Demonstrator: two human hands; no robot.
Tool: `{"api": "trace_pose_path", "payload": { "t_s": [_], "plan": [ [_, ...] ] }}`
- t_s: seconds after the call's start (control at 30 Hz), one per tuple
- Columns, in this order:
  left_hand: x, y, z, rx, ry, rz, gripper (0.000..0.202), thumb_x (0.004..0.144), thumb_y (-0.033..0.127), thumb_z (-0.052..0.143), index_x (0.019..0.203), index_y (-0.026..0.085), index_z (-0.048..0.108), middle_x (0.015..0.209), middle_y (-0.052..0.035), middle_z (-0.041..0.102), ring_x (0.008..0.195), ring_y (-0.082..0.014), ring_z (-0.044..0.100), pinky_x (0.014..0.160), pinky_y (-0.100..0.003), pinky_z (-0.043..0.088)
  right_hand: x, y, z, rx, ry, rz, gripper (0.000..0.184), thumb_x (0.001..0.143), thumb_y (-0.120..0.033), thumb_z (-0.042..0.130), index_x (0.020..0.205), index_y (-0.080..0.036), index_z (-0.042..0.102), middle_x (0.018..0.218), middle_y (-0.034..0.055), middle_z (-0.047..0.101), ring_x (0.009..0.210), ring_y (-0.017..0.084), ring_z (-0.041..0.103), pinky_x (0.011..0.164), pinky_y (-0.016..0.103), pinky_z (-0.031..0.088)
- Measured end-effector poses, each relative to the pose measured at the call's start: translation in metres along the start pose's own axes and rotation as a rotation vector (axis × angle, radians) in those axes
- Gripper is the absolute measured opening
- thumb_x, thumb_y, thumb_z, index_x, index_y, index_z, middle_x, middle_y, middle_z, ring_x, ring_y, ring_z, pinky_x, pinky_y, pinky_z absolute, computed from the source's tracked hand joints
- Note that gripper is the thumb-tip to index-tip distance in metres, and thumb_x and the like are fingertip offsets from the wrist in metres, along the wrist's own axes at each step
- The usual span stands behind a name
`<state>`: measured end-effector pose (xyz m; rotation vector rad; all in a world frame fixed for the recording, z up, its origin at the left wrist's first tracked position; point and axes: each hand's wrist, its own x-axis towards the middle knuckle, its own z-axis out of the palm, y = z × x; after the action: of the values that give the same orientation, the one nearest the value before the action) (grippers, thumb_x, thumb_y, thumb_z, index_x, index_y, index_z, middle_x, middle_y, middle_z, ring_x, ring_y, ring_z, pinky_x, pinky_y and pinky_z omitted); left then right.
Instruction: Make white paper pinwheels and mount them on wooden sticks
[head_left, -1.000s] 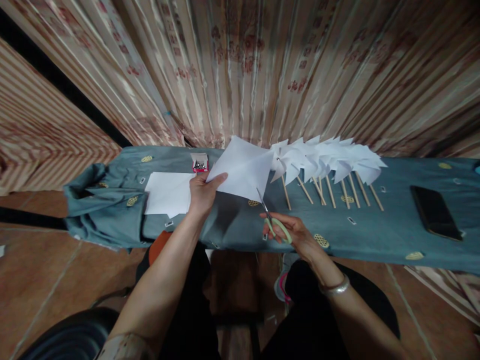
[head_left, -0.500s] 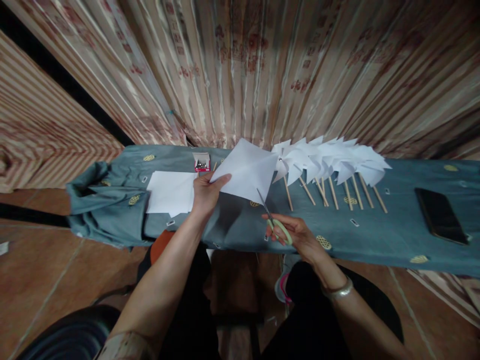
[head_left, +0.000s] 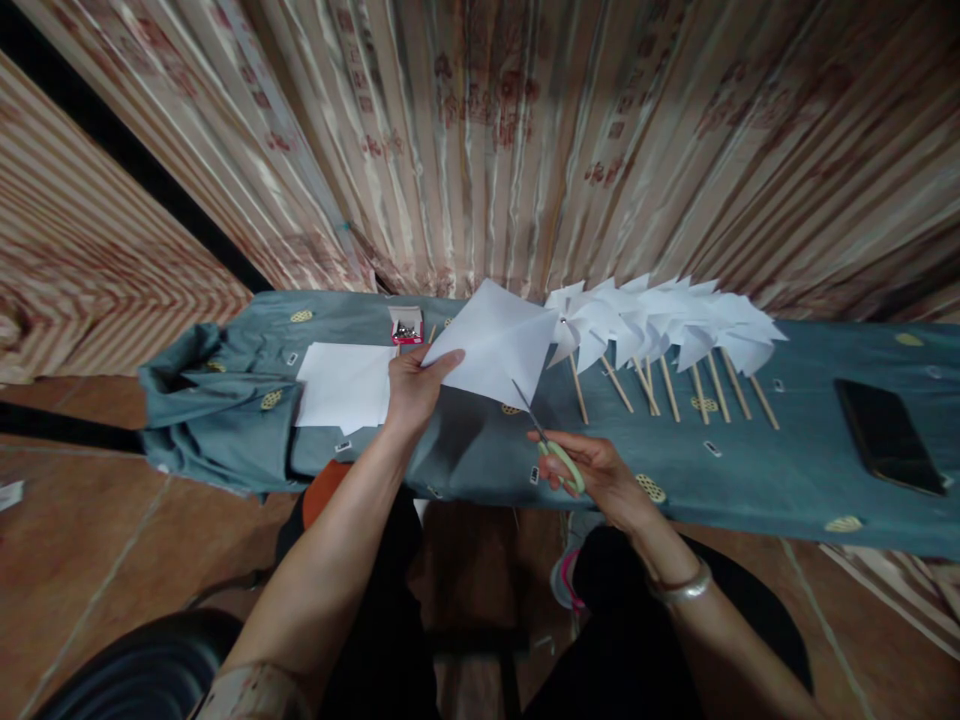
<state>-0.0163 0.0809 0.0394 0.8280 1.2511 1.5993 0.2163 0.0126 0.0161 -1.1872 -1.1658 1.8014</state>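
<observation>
My left hand (head_left: 417, 390) pinches the left corner of a white square sheet of paper (head_left: 491, 335), thumb on top, holding it raised above the table. My right hand (head_left: 581, 465) grips a pair of scissors (head_left: 559, 458) with pale green handles. The scissor blades meet the paper's lower right edge and point up toward its middle. Just past the sheet's right corner lies a row of white paper pinwheels (head_left: 667, 320) on wooden sticks, overlapping one another. A stack of white paper (head_left: 341, 385) lies to the left of my left hand.
A small red and white box (head_left: 406, 326) of metal pins stands behind the paper stack. A black phone (head_left: 889, 435) lies at the right on the blue-green tablecloth (head_left: 787, 480). Pleated curtains (head_left: 495, 130) hang behind the table. A dark round stool (head_left: 142, 670) is at lower left.
The hands, paper and scissors keep almost the same pose. The whole view has shifted very slightly, with the table things a little further right.
</observation>
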Motion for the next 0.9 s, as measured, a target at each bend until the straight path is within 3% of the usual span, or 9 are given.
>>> {"api": "trace_pose_path", "payload": {
  "t_s": [0.3,0.5,0.73,0.9],
  "plan": [
    [-0.0065,-0.0011,0.0021,0.028,-0.086,-0.063,0.033,0.051,0.033,0.087,0.074,0.013,0.076,0.069,-0.0032,0.072,0.057,-0.0161,0.062,0.06,-0.03,0.049,0.0005,-0.0011,0.0026,0.066,0.01,-0.027,0.047,0.06,-0.041,0.085,0.101,-0.019,0.076,0.068,0.0027,0.069,0.052,0.009,0.054,0.044,0.021,0.038],
    [-0.0071,-0.0033,0.0012,0.016,-0.092,-0.062,0.034,0.054,0.032,0.087,0.081,0.014,0.077,0.072,-0.0024,0.074,0.059,-0.0154,0.064,0.062,-0.029,0.05,0.0008,-0.0017,0.003,0.037,0.01,-0.036,0.049,0.062,-0.043,0.084,0.103,-0.017,0.075,0.065,0.0023,0.067,0.05,0.008,0.053,0.041,0.02,0.034],
    [-0.0067,-0.0034,0.0004,0.009,-0.086,-0.059,0.031,0.053,0.032,0.087,0.077,0.014,0.077,0.07,-0.0025,0.074,0.057,-0.0148,0.063,0.059,-0.028,0.05,0.0007,-0.0037,0.0049,0.029,0.033,-0.006,0.054,0.06,-0.047,0.084,0.104,-0.016,0.074,0.061,0.0017,0.065,0.048,0.009,0.052,0.036,0.018,0.027],
    [-0.0095,-0.0029,0.0033,0.03,-0.091,-0.076,0.029,0.054,0.03,0.086,0.076,0.013,0.076,0.065,-0.0015,0.072,0.053,-0.0135,0.061,0.056,-0.026,0.049,0.0009,-0.0046,0.0067,0.042,0.03,-0.011,0.054,0.06,-0.049,0.084,0.102,-0.016,0.074,0.064,0.0035,0.068,0.049,0.009,0.054,0.038,0.018,0.029]
  ]
}}
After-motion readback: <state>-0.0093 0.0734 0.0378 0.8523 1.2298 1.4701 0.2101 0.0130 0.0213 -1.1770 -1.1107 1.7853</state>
